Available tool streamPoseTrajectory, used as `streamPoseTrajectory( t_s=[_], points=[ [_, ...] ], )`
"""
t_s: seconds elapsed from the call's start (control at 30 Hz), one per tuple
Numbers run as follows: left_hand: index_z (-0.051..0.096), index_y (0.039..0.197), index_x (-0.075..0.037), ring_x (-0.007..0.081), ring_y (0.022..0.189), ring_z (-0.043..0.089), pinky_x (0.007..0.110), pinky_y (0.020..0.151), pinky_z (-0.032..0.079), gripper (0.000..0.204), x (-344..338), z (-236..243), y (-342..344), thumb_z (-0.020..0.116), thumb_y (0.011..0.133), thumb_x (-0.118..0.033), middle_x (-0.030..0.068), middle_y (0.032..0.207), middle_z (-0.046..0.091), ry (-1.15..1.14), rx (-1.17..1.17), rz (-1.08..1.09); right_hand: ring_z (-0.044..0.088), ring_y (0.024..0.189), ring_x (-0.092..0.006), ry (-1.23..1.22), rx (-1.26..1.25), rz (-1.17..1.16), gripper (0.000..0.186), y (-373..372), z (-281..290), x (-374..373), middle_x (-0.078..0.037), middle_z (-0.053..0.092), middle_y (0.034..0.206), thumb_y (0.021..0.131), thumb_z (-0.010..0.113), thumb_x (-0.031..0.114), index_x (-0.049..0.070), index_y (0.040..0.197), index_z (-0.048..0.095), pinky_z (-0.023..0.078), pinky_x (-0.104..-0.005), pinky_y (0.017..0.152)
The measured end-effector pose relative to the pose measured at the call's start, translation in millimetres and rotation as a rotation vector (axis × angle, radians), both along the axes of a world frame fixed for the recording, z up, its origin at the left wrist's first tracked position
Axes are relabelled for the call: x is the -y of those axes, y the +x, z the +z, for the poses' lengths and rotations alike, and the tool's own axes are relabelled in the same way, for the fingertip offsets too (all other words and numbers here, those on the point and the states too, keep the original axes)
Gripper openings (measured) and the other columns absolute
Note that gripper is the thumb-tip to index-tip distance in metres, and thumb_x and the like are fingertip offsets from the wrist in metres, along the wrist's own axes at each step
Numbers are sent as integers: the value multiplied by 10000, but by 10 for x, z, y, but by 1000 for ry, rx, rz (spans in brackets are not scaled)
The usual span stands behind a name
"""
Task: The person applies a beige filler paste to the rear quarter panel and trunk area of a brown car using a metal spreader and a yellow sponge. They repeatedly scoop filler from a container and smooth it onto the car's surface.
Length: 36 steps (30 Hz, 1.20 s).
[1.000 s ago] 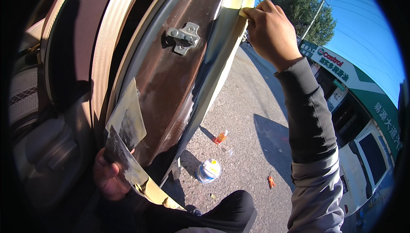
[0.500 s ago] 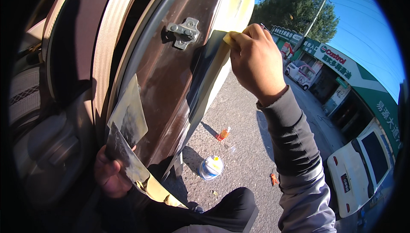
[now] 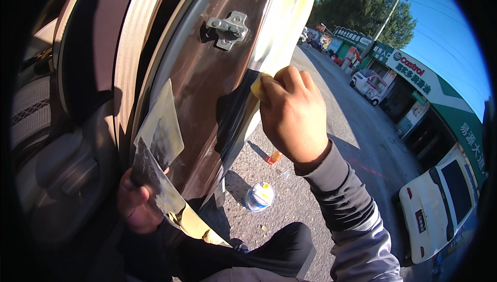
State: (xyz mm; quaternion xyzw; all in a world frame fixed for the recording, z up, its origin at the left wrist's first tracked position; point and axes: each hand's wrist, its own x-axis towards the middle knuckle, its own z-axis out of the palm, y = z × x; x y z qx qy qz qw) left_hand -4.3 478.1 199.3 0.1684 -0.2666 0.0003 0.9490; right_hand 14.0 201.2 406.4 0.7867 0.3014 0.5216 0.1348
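White car (image 3: 436, 213) at lower right, small pale vehicle (image 3: 369, 84) beyond, green-fronted shops (image 3: 455, 116), tree (image 3: 357, 10), utility pole (image 3: 389, 13).

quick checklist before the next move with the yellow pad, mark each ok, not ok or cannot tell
1. Yellow pad gripped in the right hand: ok
2. Pad against the panel edge: ok, appears in contact
3. Left hand free: not ok, holding thin flat plates
4. White and blue can upright on the ground: ok
5. Can fully sealed: cannot tell
6. Pad's working face clean: cannot tell, turned away
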Motion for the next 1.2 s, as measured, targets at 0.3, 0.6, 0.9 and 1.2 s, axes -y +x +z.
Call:
streamPoseTrajectory(
  t_s=[0.3, 0.6, 0.9, 1.2],
  points=[
    [558, 1351, 80, 282, 978, 752, 363, 871, 639, 556, -5, 59, -36, 745, 858, -97, 271, 1251, 690, 53, -40, 46, 595, 839, -288, 129, -183, -184, 356, -261, -355, -210, -111, 599, 940, 753, 751, 56, 5, 1106, 735, 530, -380, 761],
    [560, 1369, 69, 241, 974, 736, 326, 857, 611, 592, 17, 56, -33, 766, 873, -180, 213, 1291, 686, 99, -62, 166, 589, 840, -272, 151, -267, -157, 378, -409, -710, -259, -106, 595, 947, 756, 758, 49, -12, 1128, 727, 526, -371, 746],
    [501, 1421, 73, 234, 1076, 707, 314, 910, 592, 612, 73, 94, -67, 724, 896, -150, 205, 1361, 639, 58, -47, 147, 604, 822, -251, 23, -389, -84, 348, -704, -785, -352, -89, 603, 961, 788, 762, 85, 1, 1120, 709, 526, -361, 720],
    [450, 1476, 51, 274, 1236, 646, 388, 1066, 528, 649, 0, -42, -67, 689, 899, -123, 227, 1404, 614, 5, -5, 65, 665, 881, -271, 88, 0, -95, 207, 15, 1111, 457, -107, 676, 978, 954, 692, 93, 73, 1144, 771, 560, -354, 746]
  ],
)
